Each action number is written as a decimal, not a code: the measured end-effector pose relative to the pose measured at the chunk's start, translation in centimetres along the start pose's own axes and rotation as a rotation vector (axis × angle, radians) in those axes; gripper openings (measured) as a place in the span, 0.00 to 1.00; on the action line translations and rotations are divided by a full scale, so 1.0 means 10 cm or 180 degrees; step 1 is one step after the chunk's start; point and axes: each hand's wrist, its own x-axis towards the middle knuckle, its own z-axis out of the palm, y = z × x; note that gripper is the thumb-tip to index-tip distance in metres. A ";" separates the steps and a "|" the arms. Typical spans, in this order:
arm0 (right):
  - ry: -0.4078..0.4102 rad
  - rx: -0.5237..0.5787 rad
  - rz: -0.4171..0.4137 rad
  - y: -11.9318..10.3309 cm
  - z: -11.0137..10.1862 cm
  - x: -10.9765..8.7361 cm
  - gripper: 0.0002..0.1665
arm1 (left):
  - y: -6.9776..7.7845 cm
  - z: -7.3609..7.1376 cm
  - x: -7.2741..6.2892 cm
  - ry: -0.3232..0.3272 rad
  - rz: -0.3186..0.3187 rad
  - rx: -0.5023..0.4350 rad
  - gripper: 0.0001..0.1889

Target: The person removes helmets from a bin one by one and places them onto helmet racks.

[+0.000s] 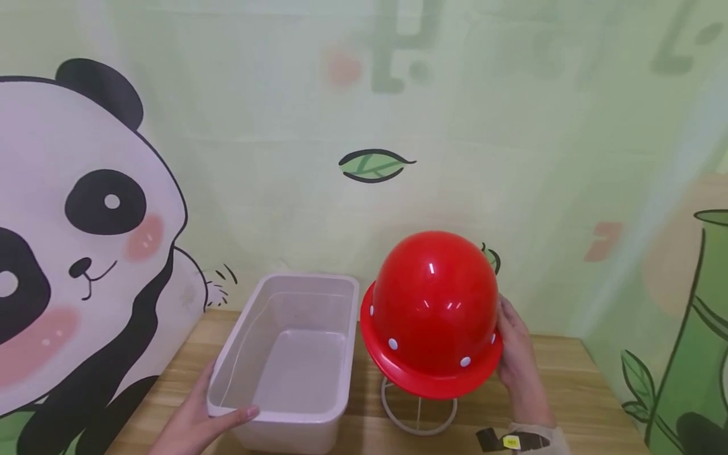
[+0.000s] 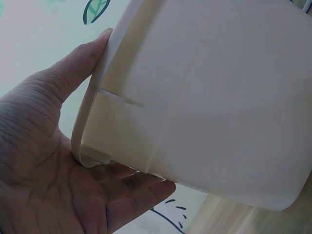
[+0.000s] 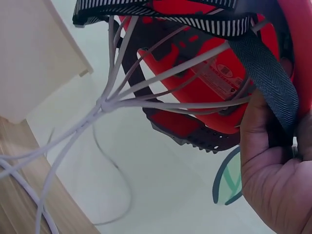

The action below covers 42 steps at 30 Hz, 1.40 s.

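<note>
A glossy red hard hat [image 1: 435, 303] sits over a white wire stand [image 1: 419, 431] on the table, its brim facing me. My right hand [image 1: 519, 357] grips it by the right side. In the right wrist view the thumb of that hand [image 3: 273, 161] reaches under the shell beside a dark chin strap [image 3: 268, 78], and the stand's wires [image 3: 102, 105] spread up inside. To the left stands a pale plastic bin [image 1: 284, 404] with nothing inside. My left hand [image 1: 199, 414] holds its near left corner, thumb over the rim and fingers along the outer wall [image 2: 204, 112].
The wooden table [image 1: 569, 379] carries the bin and the stand side by side, with a narrow gap between them. Close behind rises a green backdrop cloth [image 1: 273, 158] printed with a panda [image 1: 91, 253], leaves and bamboo.
</note>
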 end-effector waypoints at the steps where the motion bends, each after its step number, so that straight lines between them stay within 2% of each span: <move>1: 0.0000 -0.0059 -0.0016 0.00 -0.01 0.00 0.39 | 0.00 0.00 0.00 0.0004 -0.0013 0.0017 0.55; 6: -0.0078 -0.0394 -0.0141 -0.06 -0.07 0.00 0.38 | 0.03 0.01 0.02 0.0041 -0.0071 -0.0009 0.57; 13: -0.0366 -0.0785 -0.0310 -0.12 -0.17 0.02 0.34 | 0.05 0.00 0.04 0.0028 -0.0111 0.0003 0.58; 18: -0.0437 -0.0937 -0.0302 -0.11 -0.22 0.01 0.34 | 0.04 0.01 0.02 0.0009 -0.0096 0.0000 0.56; 23: -0.0508 -0.1258 -0.0300 -0.13 -0.26 0.00 0.35 | 0.02 0.02 0.00 -0.0004 -0.0054 -0.0065 0.54; 30: -0.0535 -0.1640 -0.0276 -0.18 -0.26 -0.03 0.38 | -0.01 0.00 0.01 0.0015 -0.0017 0.0032 0.56; 42: -0.0678 -0.1652 -0.0284 -0.22 -0.36 -0.11 0.36 | 0.00 0.00 0.02 -0.0010 -0.0175 0.0090 0.58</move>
